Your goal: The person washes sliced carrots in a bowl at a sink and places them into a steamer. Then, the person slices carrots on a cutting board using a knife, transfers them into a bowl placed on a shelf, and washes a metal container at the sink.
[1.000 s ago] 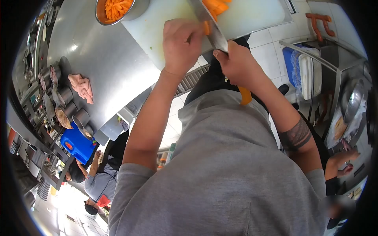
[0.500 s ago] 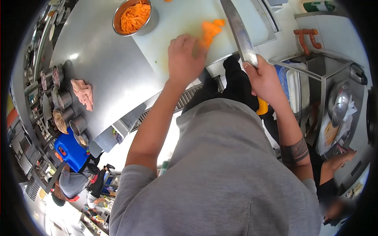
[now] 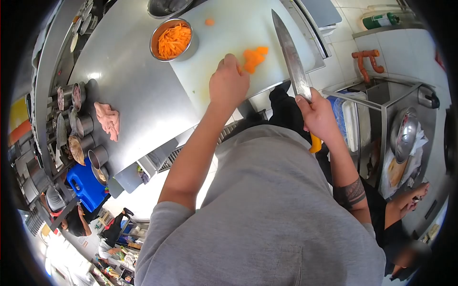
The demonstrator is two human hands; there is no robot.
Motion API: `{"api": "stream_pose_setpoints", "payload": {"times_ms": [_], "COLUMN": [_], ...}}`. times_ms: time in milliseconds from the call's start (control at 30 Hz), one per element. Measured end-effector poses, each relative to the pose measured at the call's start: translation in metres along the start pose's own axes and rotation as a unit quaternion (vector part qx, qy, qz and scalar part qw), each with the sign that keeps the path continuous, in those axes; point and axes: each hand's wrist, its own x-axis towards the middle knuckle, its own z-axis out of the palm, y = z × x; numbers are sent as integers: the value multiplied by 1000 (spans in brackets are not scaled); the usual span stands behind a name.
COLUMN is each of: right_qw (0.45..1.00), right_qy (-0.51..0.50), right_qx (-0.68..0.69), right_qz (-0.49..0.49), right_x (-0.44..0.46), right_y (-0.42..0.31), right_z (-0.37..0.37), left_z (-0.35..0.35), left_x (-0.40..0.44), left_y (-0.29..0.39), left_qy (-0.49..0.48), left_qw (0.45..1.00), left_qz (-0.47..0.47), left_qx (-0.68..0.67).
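Observation:
My right hand (image 3: 317,114) is wrapped round the yellow handle of a large knife (image 3: 292,56), its blade pointing away over the right side of the white cutting board (image 3: 214,45). Over the board's near part is my left hand (image 3: 230,82), fingers curled together; a bit of orange shows at the fingertips, too small to make out. Just beyond them lie several orange carrot pieces (image 3: 254,58). One small carrot piece (image 3: 209,22) rests farther back. A metal bowl (image 3: 190,47) of carrot sticks (image 3: 173,41) stands at the board's left edge.
A pink cloth (image 3: 107,120) lies on the steel table (image 3: 138,95). Metal pots (image 3: 98,157) and a blue jug (image 3: 87,185) are at the left. Another bowl (image 3: 168,6) sits at the back. A metal rack (image 3: 381,107) stands right; other people are at lower left and lower right.
The knife has moved right, away from my left hand and the carrot pieces, and its blade now points away from me. The view has shifted, showing more of the board and a second bowl.

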Motion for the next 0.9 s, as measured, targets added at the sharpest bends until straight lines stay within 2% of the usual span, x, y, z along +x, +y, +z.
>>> {"api": "stream_pose_setpoints", "payload": {"times_ms": [67,133,267,367,400,433,467,533,600,700,767,800,867,900], "right_qw": [1000,1000,999,998,998,996,994,994,993,985,953,953,926,926], "right_qy": [-4,-4,-20,-26,-26,-18,-9,-20,-30,-7,86,86,178,177], "right_qx": [-13,-20,-31,-61,-60,-81,-102,-105,-109,-158,-273,-274,-280,-280], "right_qz": [-6,-6,5,7,8,-17,-42,-31,-20,-66,-101,-100,-182,-183], "right_x": [4,7,11,19,23,27,30,33,37,48,53,61,85,97], "right_y": [0,1,1,9,15,23,26,21,21,22,6,2,-5,-10], "right_z": [-3,-5,-10,-10,-9,-8,-7,-10,-12,-12,-7,-6,-3,-2], "left_z": [-1,-1,4,-5,0,5,9,14,22,29,32,30,29,30], "left_x": [5,8,5,1,-1,-2,1,11,20,25,25,25,25,26], "left_y": [4,10,6,10,5,0,-5,-8,-13,-21,-22,-18,-13,-10], "left_qy": [-10,-60,-34,-87,2,91,91,34,29,9,-9,5,18,21], "left_qw": [1000,994,989,984,998,981,981,980,975,968,967,968,969,969], "left_qz": [-20,-77,-80,-95,38,169,168,195,215,241,246,245,242,242], "left_qx": [17,-55,-120,-123,-55,15,14,29,55,77,69,58,47,48]}}
